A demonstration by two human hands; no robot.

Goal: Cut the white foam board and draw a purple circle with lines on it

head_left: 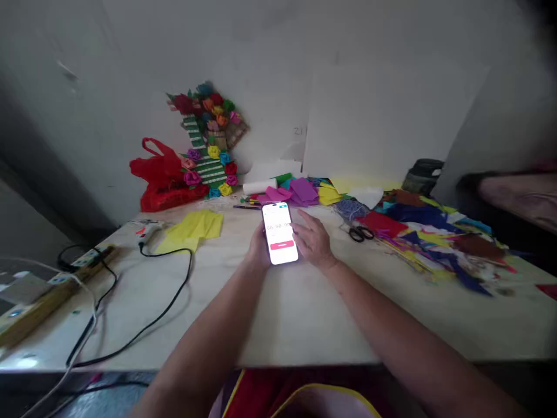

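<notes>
A smartphone (279, 233) with a bright white screen is held upright over the middle of the table. Its screen shows a row of zeros like a timer and a red button bar below. My left hand (258, 247) grips the phone along its left side, most of its fingers hidden behind it. At the phone's right edge is my right hand (314, 238), fingers apart and partly bent, one fingertip at or very near the screen. Whether that fingertip touches the glass I cannot tell.
Yellow paper (194, 229) and a black cable (174, 296) lie left on the table (304, 325). Behind stand a red plastic bag (159, 174) and a paper-flower decoration (209, 142). Black-handled scissors (361, 233) and colourful scraps (435, 232) lie right, near a dark container (422, 175).
</notes>
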